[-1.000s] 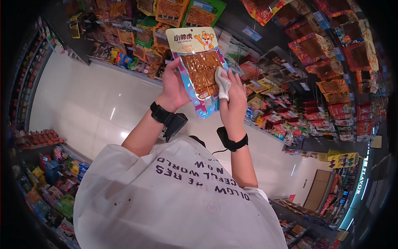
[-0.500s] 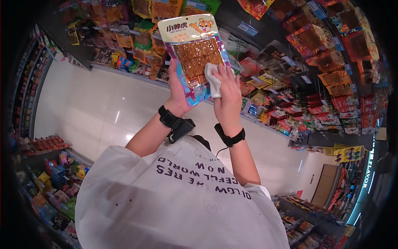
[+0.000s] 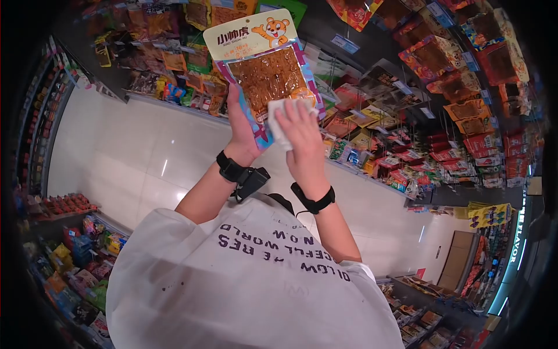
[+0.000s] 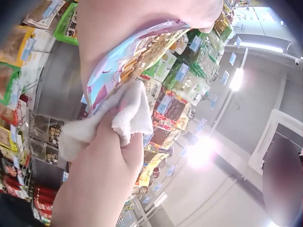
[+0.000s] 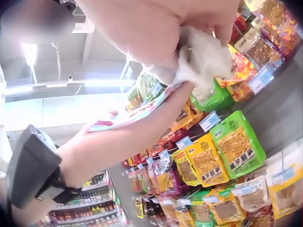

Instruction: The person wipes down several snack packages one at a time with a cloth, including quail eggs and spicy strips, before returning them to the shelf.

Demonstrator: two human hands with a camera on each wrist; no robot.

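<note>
A snack packet (image 3: 264,70) with a cream header, a cartoon tiger and a clear window of brown strips is held up in front of the store racks. My left hand (image 3: 241,131) grips its lower left edge from behind, thumb on the front. My right hand (image 3: 299,136) presses a white cloth (image 3: 278,119) against the packet's lower right front. In the left wrist view the cloth (image 4: 128,111) is bunched under the right hand's fingers against the packet (image 4: 137,49). The right wrist view shows the cloth (image 5: 201,59) clutched in the fingers, with the packet (image 5: 132,116) edge-on beyond.
Racks of hanging snack packets (image 3: 453,87) fill the wall behind the held packet, with price tags (image 3: 346,43) on the rails. A glossy white tiled floor (image 3: 128,157) runs between aisles. Low shelves of goods (image 3: 70,256) stand at the left.
The packet has been lifted higher and shifted left. My right hand with the cloth has slid down and left across the packet's front.
</note>
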